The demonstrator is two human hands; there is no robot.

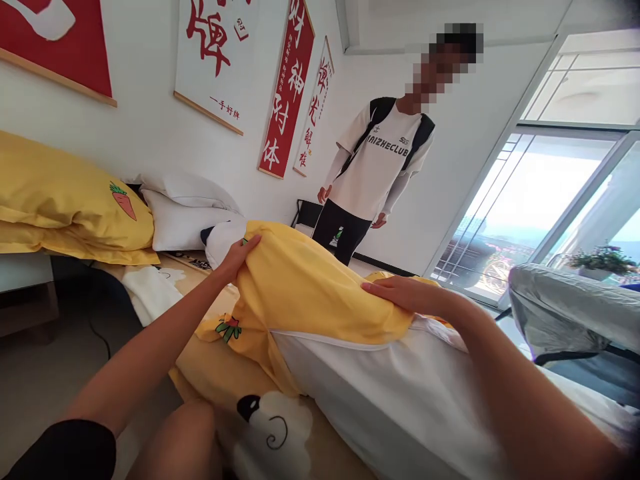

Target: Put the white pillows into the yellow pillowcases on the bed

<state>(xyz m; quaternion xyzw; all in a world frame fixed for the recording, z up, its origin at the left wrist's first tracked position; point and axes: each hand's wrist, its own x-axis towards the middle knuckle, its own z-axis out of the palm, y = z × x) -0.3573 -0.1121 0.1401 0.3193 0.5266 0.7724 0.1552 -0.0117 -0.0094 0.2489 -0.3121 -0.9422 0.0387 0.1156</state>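
Yellow cover (305,280): centre of the frame, bunched up over the bed (195,367), a green-leaved print (230,327) at its lower left.
White cloth (380,387): runs from under the cover's pale edge toward the lower right; the view does not settle whether it is filling or the cover's own other side.
Left hand (239,257): at the cover's upper-left end; its grip looks drawn in, the fingers pinching a fold there.
Right hand (400,293): right of centre, fingers laid along the cover's upper right; I cannot tell whether its grip is closed on the fabric beneath.
Slip risk: if the right fingers only rest on the fabric, a pull from the left could, I judge, drag that side loose.
Bunching risk: the slack folds near the left hand may twist cover and white cloth together, leaving a lump.
White scroll (215,87): upper left, large "牌", with "一手好牌" below.
Red scroll (280,127): upper middle, "财神附体".
Narrow scroll (313,120): just right of the red one, ending "光解难"; its finer lines are too small to read.
Shirt (373,170): on a person standing at upper right, "KAIZHECLUB" across the chest.
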